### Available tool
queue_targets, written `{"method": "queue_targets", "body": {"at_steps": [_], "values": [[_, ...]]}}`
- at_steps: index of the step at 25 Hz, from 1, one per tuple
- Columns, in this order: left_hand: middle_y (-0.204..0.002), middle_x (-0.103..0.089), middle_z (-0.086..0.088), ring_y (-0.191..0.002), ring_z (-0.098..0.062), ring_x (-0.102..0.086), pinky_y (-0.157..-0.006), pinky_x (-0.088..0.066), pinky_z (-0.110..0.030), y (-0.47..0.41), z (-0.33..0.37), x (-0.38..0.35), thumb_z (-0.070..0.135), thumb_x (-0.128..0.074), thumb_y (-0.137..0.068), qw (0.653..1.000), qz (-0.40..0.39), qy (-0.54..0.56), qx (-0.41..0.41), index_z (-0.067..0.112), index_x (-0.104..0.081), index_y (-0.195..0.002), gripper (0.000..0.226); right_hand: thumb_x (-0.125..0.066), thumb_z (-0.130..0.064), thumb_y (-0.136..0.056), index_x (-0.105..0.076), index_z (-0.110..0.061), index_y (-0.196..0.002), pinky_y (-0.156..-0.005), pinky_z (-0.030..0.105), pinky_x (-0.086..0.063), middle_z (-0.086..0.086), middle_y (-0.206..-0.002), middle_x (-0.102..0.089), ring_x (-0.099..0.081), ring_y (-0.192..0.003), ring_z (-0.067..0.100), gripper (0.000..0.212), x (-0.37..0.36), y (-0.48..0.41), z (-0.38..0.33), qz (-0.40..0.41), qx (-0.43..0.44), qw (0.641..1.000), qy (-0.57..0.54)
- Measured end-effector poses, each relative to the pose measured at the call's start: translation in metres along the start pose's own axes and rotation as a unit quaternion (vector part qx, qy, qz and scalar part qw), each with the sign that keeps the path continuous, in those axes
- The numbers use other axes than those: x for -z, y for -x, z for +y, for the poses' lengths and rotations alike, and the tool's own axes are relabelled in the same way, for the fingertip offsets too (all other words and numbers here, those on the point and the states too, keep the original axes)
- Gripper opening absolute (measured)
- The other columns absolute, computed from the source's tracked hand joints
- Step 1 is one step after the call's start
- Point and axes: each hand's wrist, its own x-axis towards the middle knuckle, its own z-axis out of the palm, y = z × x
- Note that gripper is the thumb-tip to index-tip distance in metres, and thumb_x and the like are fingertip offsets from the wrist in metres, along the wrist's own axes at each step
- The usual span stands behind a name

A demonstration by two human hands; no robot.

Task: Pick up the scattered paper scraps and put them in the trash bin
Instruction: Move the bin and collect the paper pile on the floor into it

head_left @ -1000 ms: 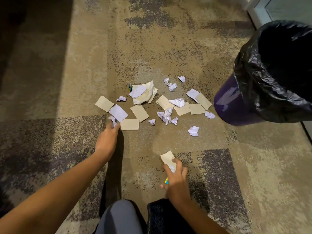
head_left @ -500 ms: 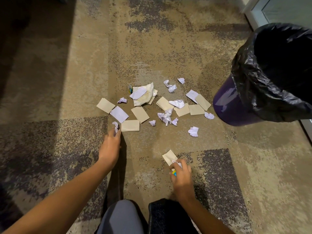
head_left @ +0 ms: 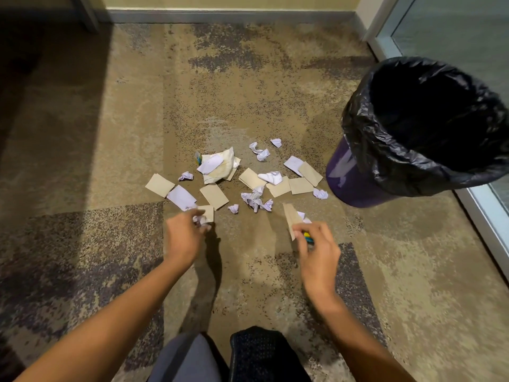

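My left hand is low over the carpet, its fingers curled in around a crumpled white scrap at the near edge of the mess. The fingertips are blurred, but they pinch that scrap, which sits against a small tan card. My right hand has its fingers bent round a little bundle: a tan slip standing on edge, a bit of white paper behind it, and something yellow and blue tucked under the fingers that I can't make out. The other paper scraps lie spread on the carpet just beyond both hands. A tan rectangle is farthest to my left, with a flat white slip just beside it. A big crumpled cream sheet lies at the back, and a row of tan cards runs toward the bin. One small white ball lies nearest its foot. The trash bin stands on the carpet to my right, purple, with a black liner folded over its rim and a glass panel just beside it. Its inside is too dark to see. My knees show at the bottom edge.
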Motion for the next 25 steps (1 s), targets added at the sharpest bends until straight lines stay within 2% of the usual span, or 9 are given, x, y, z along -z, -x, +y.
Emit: {"method": "queue_targets", "body": {"at_steps": [3,7,10,13,16,18,20,22,25], "values": [[-0.099,-0.071,0.003,-0.081,-0.008,-0.063,-0.072,-0.043,-0.016,0.010,0.095,0.013,0.019,-0.082,-0.070,0.987,-0.016,0.140,-0.075,0.015,-0.071,-0.109,0.041,-0.066,0.001,-0.083,-0.071,-0.007,-0.089,-0.074,-0.003,-0.035,0.005,-0.093,-0.061,-0.053,-0.081,0.003,0.011,0.041,-0.046,-0.028,0.127,0.044,0.990,-0.034],[-0.098,-0.063,0.013,-0.074,-0.001,-0.062,-0.065,-0.046,-0.003,0.022,0.235,0.036,0.014,-0.082,-0.070,0.930,-0.073,0.305,-0.194,0.016,-0.071,-0.110,0.041,-0.063,-0.004,-0.084,-0.069,-0.007,-0.088,-0.077,0.001,-0.034,0.007,-0.095,-0.061,-0.050,-0.089,-0.001,0.008,0.092,-0.113,-0.047,0.277,0.081,0.957,-0.032],[-0.103,-0.071,0.002,-0.082,-0.008,-0.065,-0.072,-0.045,-0.005,0.023,0.316,0.037,0.012,-0.081,-0.070,0.903,-0.077,0.334,-0.257,0.015,-0.071,-0.109,0.040,-0.061,-0.005,-0.084,-0.066,-0.006,-0.090,-0.077,0.000,-0.032,0.010,-0.098,-0.059,-0.046,-0.087,-0.003,0.008,0.117,-0.154,-0.048,0.319,0.059,0.946,-0.020],[-0.118,-0.067,-0.007,-0.105,-0.015,-0.061,-0.078,-0.041,-0.011,0.015,0.360,0.018,0.018,-0.074,-0.079,0.915,-0.102,0.296,-0.254,0.013,-0.066,-0.119,0.041,-0.059,-0.004,-0.085,-0.062,-0.004,-0.099,-0.082,0.005,-0.028,0.015,-0.111,-0.053,-0.053,-0.100,0.018,0.014,0.132,-0.185,-0.036,0.288,-0.003,0.958,0.006],[-0.132,-0.058,-0.009,-0.128,-0.021,-0.048,-0.101,-0.035,-0.025,0.009,0.370,0.004,0.029,-0.058,-0.092,0.925,-0.155,0.220,-0.267,0.018,-0.054,-0.133,0.043,-0.061,-0.015,-0.087,-0.060,-0.011,-0.111,-0.096,0.024,-0.031,0.014,-0.133,-0.039,-0.043,-0.118,0.034,0.024,0.143,-0.205,-0.020,0.171,-0.091,0.980,0.046],[-0.133,-0.058,-0.007,-0.134,-0.020,-0.041,-0.106,-0.032,-0.029,0.012,0.361,0.004,0.028,-0.050,-0.097,0.923,-0.145,0.218,-0.281,0.019,-0.057,-0.130,0.036,-0.059,-0.019,-0.089,-0.060,-0.015,-0.113,-0.102,0.030,-0.030,0.012,-0.142,-0.031,-0.037,-0.125,0.036,0.025,0.150,-0.206,-0.015,0.131,-0.122,0.982,0.065],[-0.121,-0.066,-0.005,-0.122,-0.018,-0.054,-0.103,-0.041,-0.031,0.015,0.337,0.005,0.023,-0.051,-0.096,0.915,-0.107,0.276,-0.275,0.016,-0.066,-0.119,0.028,-0.058,-0.015,-0.089,-0.062,-0.013,-0.110,-0.101,0.026,-0.027,0.013,-0.139,-0.034,-0.038,-0.124,0.034,0.021,0.149,-0.197,-0.017,0.160,-0.074,0.982,0.074],[-0.104,-0.073,-0.001,-0.100,-0.016,-0.066,-0.088,-0.054,-0.036,0.013,0.298,0.002,0.022,-0.053,-0.095,0.911,-0.063,0.323,-0.246,0.017,-0.072,-0.106,0.023,-0.055,-0.009,-0.087,-0.063,-0.011,-0.102,-0.095,0.021,-0.029,0.014,-0.126,-0.043,-0.043,-0.115,0.029,0.017,0.136,-0.177,-0.023,0.202,0.015,0.975,0.087],[-0.104,-0.072,0.003,-0.089,-0.010,-0.066,-0.082,-0.054,-0.031,0.004,0.227,-0.005,0.026,-0.053,-0.094,0.938,-0.016,0.278,-0.208,0.019,-0.073,-0.099,0.022,-0.052,-0.001,-0.085,-0.064,-0.010,-0.094,-0.082,0.019,-0.028,0.014,-0.106,-0.050,-0.044,-0.098,0.024,0.017,0.095,-0.139,-0.033,0.213,0.110,0.967,0.090]]}}
